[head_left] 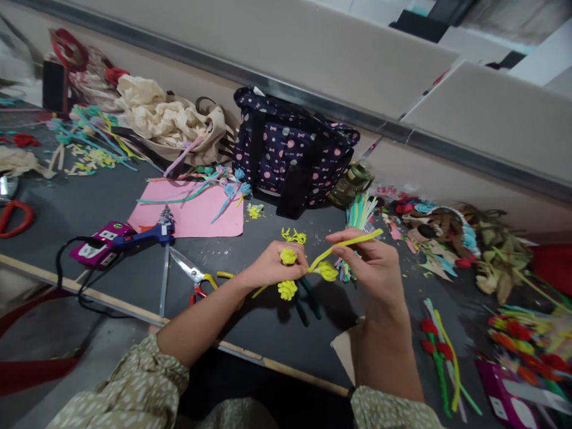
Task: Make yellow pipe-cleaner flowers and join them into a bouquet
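Note:
Several yellow pipe-cleaner flowers (287, 290) on stems are bunched in my left hand (274, 265), whose fingers are closed round them. A yellow pipe cleaner (353, 241) runs from that bunch up to my right hand (373, 262), pinched between thumb and fingers. Just below it, one yellow flower (328, 271) hangs between the two hands. Dark green handles (308, 301) of a tool show on the table beneath my left hand; its head is hidden. Scissors with red and yellow handles (196, 275) lie left of my left wrist.
A blue glue gun (143, 236) rests by a purple power strip (102, 244) with a black cord. Behind stand a dark patterned bag (290, 143) and a phone (295, 190). Red flowers (431, 339) lie at right, near another purple power strip (504, 393). Pink paper (192, 214) carries stems.

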Tool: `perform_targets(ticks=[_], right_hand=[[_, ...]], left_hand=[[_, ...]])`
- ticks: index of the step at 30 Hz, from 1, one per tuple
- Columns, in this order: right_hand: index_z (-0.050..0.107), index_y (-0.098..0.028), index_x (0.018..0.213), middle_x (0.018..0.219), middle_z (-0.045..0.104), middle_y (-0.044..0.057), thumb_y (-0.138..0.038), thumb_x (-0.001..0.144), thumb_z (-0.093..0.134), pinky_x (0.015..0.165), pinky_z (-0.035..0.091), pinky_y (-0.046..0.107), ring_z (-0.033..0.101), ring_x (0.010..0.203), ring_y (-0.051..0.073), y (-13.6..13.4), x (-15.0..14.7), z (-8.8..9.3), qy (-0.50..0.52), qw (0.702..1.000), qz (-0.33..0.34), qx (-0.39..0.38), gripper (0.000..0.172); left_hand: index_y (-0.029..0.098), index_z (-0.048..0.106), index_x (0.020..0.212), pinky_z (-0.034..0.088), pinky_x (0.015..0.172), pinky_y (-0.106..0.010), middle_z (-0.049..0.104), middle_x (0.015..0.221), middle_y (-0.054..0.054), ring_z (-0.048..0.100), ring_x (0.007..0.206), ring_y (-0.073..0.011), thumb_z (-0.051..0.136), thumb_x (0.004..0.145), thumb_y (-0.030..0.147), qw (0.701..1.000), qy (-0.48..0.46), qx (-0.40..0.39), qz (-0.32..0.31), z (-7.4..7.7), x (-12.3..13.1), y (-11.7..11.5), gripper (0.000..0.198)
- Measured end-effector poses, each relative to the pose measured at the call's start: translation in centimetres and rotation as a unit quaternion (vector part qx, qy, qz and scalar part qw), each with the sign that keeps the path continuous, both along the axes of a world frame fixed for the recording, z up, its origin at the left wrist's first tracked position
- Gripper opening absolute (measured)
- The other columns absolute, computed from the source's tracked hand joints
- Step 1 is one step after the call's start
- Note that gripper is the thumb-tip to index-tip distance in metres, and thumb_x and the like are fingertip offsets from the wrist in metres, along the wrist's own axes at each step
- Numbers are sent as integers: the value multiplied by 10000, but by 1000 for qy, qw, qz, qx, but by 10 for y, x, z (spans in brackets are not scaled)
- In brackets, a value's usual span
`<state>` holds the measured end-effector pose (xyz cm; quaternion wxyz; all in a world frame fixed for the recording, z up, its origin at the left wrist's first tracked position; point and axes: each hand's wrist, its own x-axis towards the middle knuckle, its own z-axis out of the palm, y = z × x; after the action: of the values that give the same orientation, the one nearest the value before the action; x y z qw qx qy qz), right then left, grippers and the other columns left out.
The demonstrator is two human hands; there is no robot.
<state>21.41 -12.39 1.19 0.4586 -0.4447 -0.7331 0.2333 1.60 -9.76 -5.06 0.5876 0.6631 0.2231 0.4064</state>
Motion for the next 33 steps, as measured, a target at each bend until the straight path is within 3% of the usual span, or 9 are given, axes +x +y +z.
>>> perform_targets(ticks=[3, 5, 9, 16, 21, 27, 30, 33], right_hand=[[724, -222, 864, 826, 691, 30, -278, 846, 676, 572, 487, 263, 617, 682, 148, 1, -4, -5, 68, 996, -32, -55, 75], [721, -214, 822, 786, 682, 25, -320, 835, 687, 518, 473, 248, 597, 609, 130, 4, -6, -10, 121, 988, -39, -88, 112], [714, -206, 782, 668, 644, 0, -363, 799, 718, 446, 407, 219, 530, 514, 100, 18, -6, -23, 187, 971, -52, -140, 158], [689, -183, 720, 547, 595, -19, -412, 723, 755, 437, 373, 217, 495, 474, 98, 31, -14, -34, 209, 951, -54, -222, 239], [671, -168, 722, 540, 571, -26, -428, 683, 779, 424, 352, 203, 454, 453, 79, 38, -17, -41, 232, 934, -44, -267, 284], [609, -211, 1095, 609, 511, -51, -406, 847, 634, 405, 323, 194, 420, 471, 88, 37, -8, -39, 251, 944, -14, -212, 316], [580, -239, 1151, 675, 519, -35, -349, 889, 586, 449, 367, 213, 452, 517, 102, 31, -11, -35, 207, 972, -52, -97, 284], [639, -259, 1091, 846, 571, 19, -286, 879, 600, 597, 469, 273, 555, 709, 148, 24, -17, -31, 117, 991, -69, 16, 218]], left_hand=[[133, 640, 619, 379, 549, -230, 567, 633, -6, 485, 568, -100, 627, 670, 179, 994, -22, -108, -12, 1, -1, 1, 70], [132, 652, 622, 369, 523, -225, 565, 636, -8, 477, 554, -98, 645, 658, 189, 990, -34, -136, -22, 2, -1, 1, 68], [136, 673, 599, 384, 553, -238, 572, 620, -20, 495, 587, -115, 689, 648, 210, 994, -36, -103, -24, 4, -3, 1, 90], [164, 720, 665, 431, 660, -298, 631, 681, -58, 549, 665, -160, 718, 710, 292, 998, -35, -37, -22, 6, -9, 0, 135], [158, 711, 636, 455, 635, -295, 623, 655, -51, 554, 645, -153, 743, 686, 294, 992, -94, -84, 7, 2, -8, 3, 148], [135, 679, 631, 493, 529, -269, 598, 684, -30, 574, 571, -130, 773, 616, 263, 951, -189, -244, 13, -6, -3, 6, 160], [127, 665, 617, 494, 514, -261, 596, 654, -18, 555, 522, -110, 762, 594, 226, 935, -211, -285, 3, -8, -2, 7, 141], [128, 648, 593, 487, 484, -254, 592, 613, -9, 531, 485, -99, 757, 565, 217, 922, -220, -320, -5, -8, 0, 7, 144]])
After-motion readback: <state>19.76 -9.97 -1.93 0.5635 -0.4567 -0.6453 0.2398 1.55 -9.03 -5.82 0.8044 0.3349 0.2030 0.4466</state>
